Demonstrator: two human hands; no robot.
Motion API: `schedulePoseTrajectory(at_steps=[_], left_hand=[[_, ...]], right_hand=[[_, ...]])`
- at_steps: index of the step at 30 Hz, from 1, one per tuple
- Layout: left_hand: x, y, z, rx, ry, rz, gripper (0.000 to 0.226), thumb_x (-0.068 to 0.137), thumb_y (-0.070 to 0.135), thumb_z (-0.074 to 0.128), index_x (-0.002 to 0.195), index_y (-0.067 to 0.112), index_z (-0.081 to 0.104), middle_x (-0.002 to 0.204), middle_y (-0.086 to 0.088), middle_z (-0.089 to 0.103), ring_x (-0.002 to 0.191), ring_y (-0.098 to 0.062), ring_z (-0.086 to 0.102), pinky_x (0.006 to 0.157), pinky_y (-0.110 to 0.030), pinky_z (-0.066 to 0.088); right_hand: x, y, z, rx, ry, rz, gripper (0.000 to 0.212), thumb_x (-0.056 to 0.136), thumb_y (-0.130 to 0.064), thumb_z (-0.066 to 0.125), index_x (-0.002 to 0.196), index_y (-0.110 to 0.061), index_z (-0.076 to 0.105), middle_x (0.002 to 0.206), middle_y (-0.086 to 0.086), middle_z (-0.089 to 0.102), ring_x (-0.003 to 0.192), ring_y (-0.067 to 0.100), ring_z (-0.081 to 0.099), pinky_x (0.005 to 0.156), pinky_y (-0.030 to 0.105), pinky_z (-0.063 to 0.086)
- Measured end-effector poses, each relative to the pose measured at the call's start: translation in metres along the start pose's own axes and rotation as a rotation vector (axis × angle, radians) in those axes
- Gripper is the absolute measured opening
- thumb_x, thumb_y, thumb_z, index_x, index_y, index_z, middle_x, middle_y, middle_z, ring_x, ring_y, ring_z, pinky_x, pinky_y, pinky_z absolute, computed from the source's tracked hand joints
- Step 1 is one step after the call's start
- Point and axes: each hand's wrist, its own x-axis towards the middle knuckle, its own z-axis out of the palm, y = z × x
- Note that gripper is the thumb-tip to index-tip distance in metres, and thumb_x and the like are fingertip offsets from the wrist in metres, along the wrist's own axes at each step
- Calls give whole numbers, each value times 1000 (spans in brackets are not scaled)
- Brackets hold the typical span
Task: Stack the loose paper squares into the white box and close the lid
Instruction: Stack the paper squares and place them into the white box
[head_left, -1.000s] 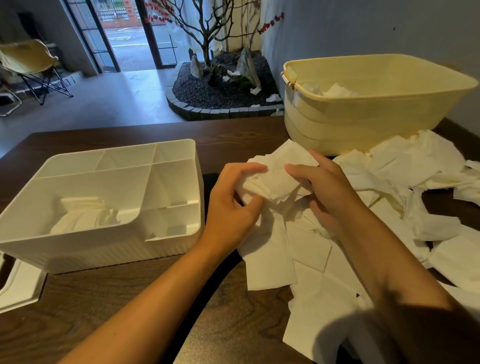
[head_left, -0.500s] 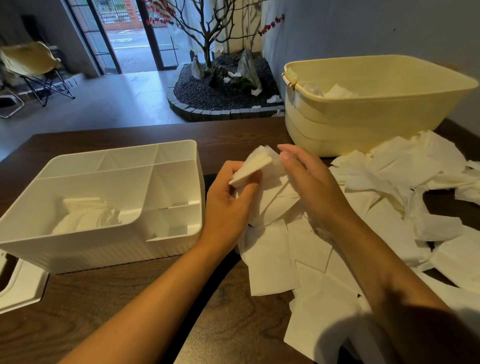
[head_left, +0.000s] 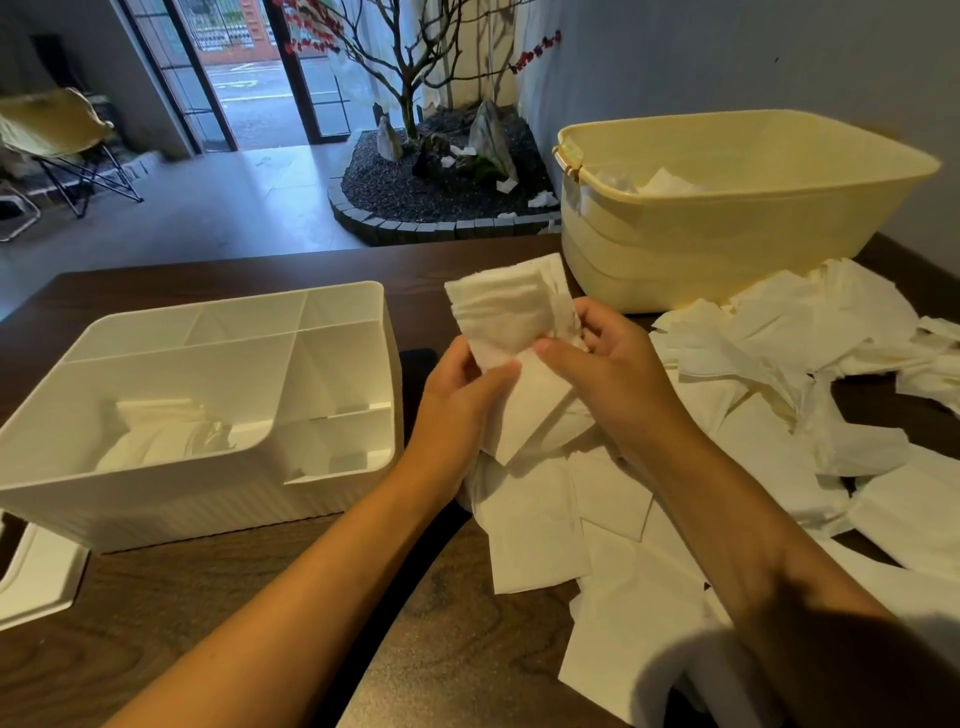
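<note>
**Small stack of paper squares held up beside the open white box**

At far left, partly out of frame on the dark wooden table (head_left: 249, 597): a white lid (head_left: 39, 582), lying flat, just beside the box's near left corner. Next to it, the white box (head_left: 291, 493), open, divided into compartments; a few paper squares already in the large near-left compartment (head_left: 161, 441), somewhat rumpled. Other compartments hard to read through the pale walls, possibly bare.

Right of the box, lifted above the table: a small stack of paper squares (head_left: 506, 317), tilted, pinched from both sides. Left hand (head_left: 457, 405) gripping the stack's lower left edge, thumb on the front. Right hand (head_left: 602, 369) grasping the right edge, thumb across the front, fingers curled behind.

Beneath and to the right: loose paper squares (head_left: 769, 415) scattered and overlapping across the table. Behind them, a pale yellow plastic tub (head_left: 753, 244) with some white paper inside.
</note>
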Motion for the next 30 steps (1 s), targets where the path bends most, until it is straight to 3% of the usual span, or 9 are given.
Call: schedulePoseTrajectory(at_steps=[3, 7, 11, 16, 20, 23, 25, 27, 30], left_hand=[[-2, -2, 0, 111, -47, 115, 43, 89, -6, 62, 121, 22, 58, 112, 2, 69, 104, -7, 67, 83, -22, 55], [-3, 3, 0, 144, -12, 232, 34, 93, -3, 57, 121, 16, 58, 102, 21, 69, 100, 2, 64, 82, -15, 50], [-4, 8, 0, 109, 77, 258, 39, 94, -1, 53, 127, 19, 57, 111, 13, 66, 102, 2, 64, 85, -17, 52], [-2, 7, 1, 51, 35, 114, 35, 99, 7, 48, 134, 13, 45, 112, -2, 59, 91, 0, 63, 71, -12, 50], [-4, 7, 0, 37, -37, 158, 48, 89, 26, 51, 137, 26, 44, 117, 3, 63, 106, -6, 63, 85, -22, 52], [-5, 3, -1, 119, -81, 185, 47, 96, 21, 53, 140, 31, 42, 114, 15, 64, 109, -4, 62, 89, -22, 50], [-4, 2, -3, 132, -74, 185, 43, 93, 16, 55, 134, 26, 49, 111, 19, 65, 108, -5, 62, 89, -24, 50], [0, 1, -5, 111, -70, 182, 33, 88, 20, 60, 121, 26, 60, 112, 7, 70, 108, -15, 65, 89, -35, 54], [0, 1, -4, 209, -47, 270, 23, 88, 30, 66, 111, 32, 65, 110, 0, 71, 104, -20, 67, 88, -45, 58]], right_hand=[[2, 2, 0, -26, 46, 24, 10, 95, -10, 59, 100, -17, 63, 98, 11, 69, 97, 33, 65, 87, 57, 53], [3, 0, -1, -43, 67, 13, 12, 98, -12, 55, 98, -19, 64, 93, 4, 68, 90, 16, 64, 86, 43, 55], [-2, 3, 5, -136, -17, -86, 9, 97, -19, 58, 99, -12, 63, 91, 11, 64, 83, 22, 61, 71, 39, 51], [-7, 3, 9, -205, -47, -175, 14, 97, -14, 59, 102, -25, 66, 90, -7, 66, 89, 14, 61, 82, 40, 54], [-6, 8, 8, -363, -55, -158, 21, 94, -18, 65, 113, -25, 65, 100, -6, 65, 98, 13, 60, 85, 45, 56], [-3, 8, 6, -458, 23, -222, 19, 89, -22, 72, 108, -26, 69, 101, -6, 64, 101, 12, 57, 85, 44, 54], [-4, 5, 5, -298, 45, -182, 29, 91, -9, 67, 99, -36, 70, 95, -12, 69, 96, 8, 62, 85, 38, 57], [-3, -1, 4, -112, 40, -129, 53, 88, 7, 63, 93, -45, 67, 88, -24, 72, 92, -3, 65, 81, 21, 57], [0, -3, 3, 25, 72, -102, 66, 81, 23, 53, 95, -40, 66, 81, -28, 72, 91, 0, 68, 75, 15, 55]])
